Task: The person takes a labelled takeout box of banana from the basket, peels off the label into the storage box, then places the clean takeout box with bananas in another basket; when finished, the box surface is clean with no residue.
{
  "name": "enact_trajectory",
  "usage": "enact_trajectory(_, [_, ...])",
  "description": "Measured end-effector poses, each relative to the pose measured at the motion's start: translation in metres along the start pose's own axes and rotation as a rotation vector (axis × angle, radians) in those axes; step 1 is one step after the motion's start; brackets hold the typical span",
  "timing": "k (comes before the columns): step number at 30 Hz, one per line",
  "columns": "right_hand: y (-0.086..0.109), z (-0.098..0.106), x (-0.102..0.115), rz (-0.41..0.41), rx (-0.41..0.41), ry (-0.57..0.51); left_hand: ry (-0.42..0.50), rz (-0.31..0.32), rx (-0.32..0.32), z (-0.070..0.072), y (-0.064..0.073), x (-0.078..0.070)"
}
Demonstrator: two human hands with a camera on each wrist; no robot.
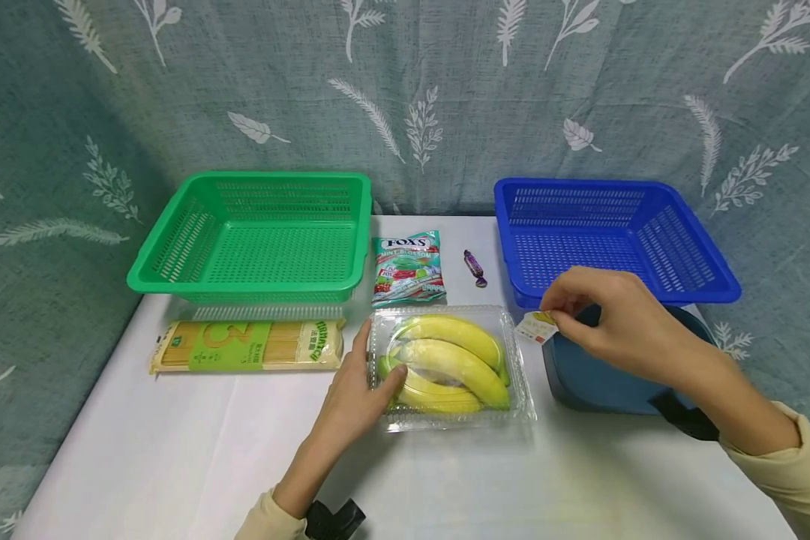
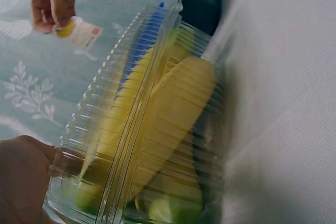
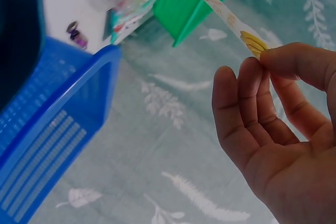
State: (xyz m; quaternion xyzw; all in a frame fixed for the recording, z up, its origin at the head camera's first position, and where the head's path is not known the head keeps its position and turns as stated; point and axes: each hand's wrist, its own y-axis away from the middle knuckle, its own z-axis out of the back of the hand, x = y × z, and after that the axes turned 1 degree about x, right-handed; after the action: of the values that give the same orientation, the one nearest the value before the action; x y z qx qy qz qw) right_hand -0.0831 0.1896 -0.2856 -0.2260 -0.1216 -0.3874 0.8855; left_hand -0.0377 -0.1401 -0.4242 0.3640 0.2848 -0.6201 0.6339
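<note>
Clear box (image 1: pixel 521 371): bananas (image 1: pixel 455 364) | left hand (image 1: pixel 355 394): holding box's left edge | right hand (image 1: pixel 607 319): pinching banana-printed label (image 1: pixel 535 328)

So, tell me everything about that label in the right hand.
The label looks like thin paper, mostly white, with a yellow banana picture at the gripped end and a reddish patch near the other. Pinched by the right hand, it tilts in midair, right of the clear box in the head view.
</note>
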Motion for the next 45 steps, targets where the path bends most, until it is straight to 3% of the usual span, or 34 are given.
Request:
enact_trajectory(10, [0.031, 0.008, -0.021, -0.077, -0.045, 0.072, 0.02, -0.007, 0.012, -0.004, 0.002, -0.002])
enact_trajectory(21, [0.055, 0.007, -0.039, -0.16, -0.059, 0.063, 0.003, 0.002, 0.006, -0.002, 0.003, -0.004])
enact_trajectory(38, [0.072, -0.012, -0.08, -0.306, 0.029, 0.018, 0.004, 0.003, 0.005, 0.001, 0.002, -0.002])
enact_trajectory(45, [0.071, -0.023, -0.102, -0.4, 0.128, -0.06, 0.004, -0.001, 0.002, 0.002, 0.001, -0.003])
